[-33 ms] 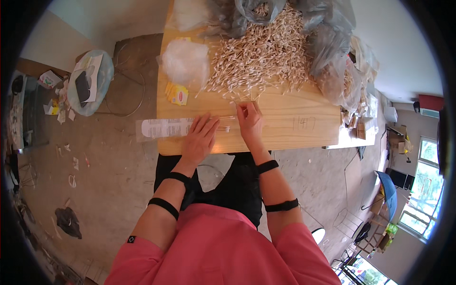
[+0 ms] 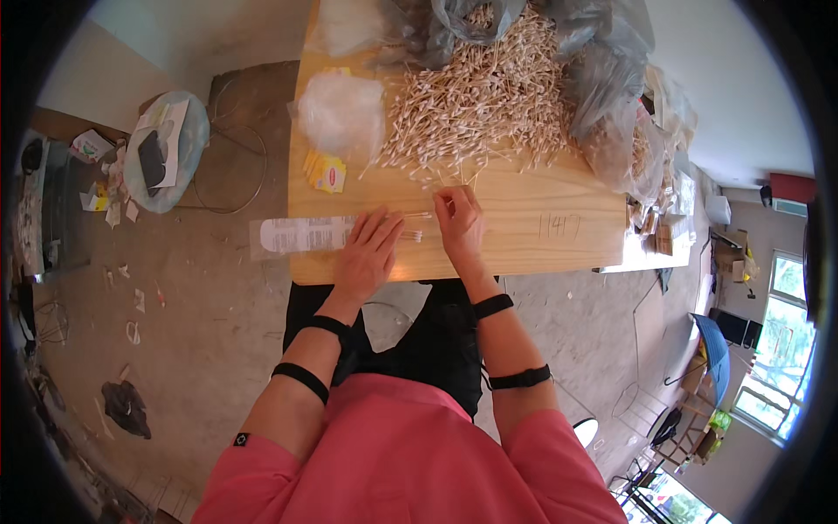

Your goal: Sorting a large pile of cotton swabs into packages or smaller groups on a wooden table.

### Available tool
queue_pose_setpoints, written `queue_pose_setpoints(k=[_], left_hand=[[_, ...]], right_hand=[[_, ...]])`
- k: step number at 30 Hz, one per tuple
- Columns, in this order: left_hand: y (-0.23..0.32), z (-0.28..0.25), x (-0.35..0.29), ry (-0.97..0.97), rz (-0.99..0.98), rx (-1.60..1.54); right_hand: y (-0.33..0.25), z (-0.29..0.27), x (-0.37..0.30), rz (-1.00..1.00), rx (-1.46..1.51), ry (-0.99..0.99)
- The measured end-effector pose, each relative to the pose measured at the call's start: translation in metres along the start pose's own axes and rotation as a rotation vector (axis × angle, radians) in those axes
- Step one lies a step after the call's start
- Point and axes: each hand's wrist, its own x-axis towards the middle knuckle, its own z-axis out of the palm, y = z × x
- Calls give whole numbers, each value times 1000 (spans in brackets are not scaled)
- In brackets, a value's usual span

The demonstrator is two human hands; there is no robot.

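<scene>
My left hand (image 2: pixel 367 253) lies flat, fingers stretched, over a clear plastic packet with a printed white card (image 2: pixel 301 235) at the table's near edge. Past its fingertips, a few cotton swabs (image 2: pixel 414 236) poke out to the right, some just under the fingers. My right hand (image 2: pixel 460 223) is closed in a pinch just right of those swabs; what sits between its fingertips is too small to make out. Beyond it spreads a large heap of loose cotton swabs (image 2: pixel 489 96), with stray ones reaching close to the right fingertips.
A stack of clear plastic bags (image 2: pixel 340 113) and small yellow cards (image 2: pixel 330 175) lie at left on the wooden table (image 2: pixel 524 249). Grey plastic bags (image 2: pixel 602 79) edge the heap; a clear bag of swabs (image 2: pixel 642 153) stands at right. A round stool (image 2: pixel 196 131) is off to the left.
</scene>
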Motion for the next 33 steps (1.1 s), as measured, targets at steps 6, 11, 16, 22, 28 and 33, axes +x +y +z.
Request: queue_pose_setpoints(k=[6, 11, 16, 22, 28, 33], left_hand=[[-2, 2, 2, -25, 2, 4], [0, -1, 2, -15, 4, -27], [0, -2, 2, -4, 4, -16], [3, -5, 4, -14, 5, -26], [1, -4, 2, -26, -4, -40], [2, -5, 4, -16, 5, -37]], right_hand=[[5, -5, -2, -41, -50, -42], [2, -10, 17, -45, -228, 35], [7, -13, 12, -89, -239, -50], [8, -9, -3, -212, -135, -169], [6, -11, -2, -122, -26, -177], [7, -8, 6, -226, -101, -220]])
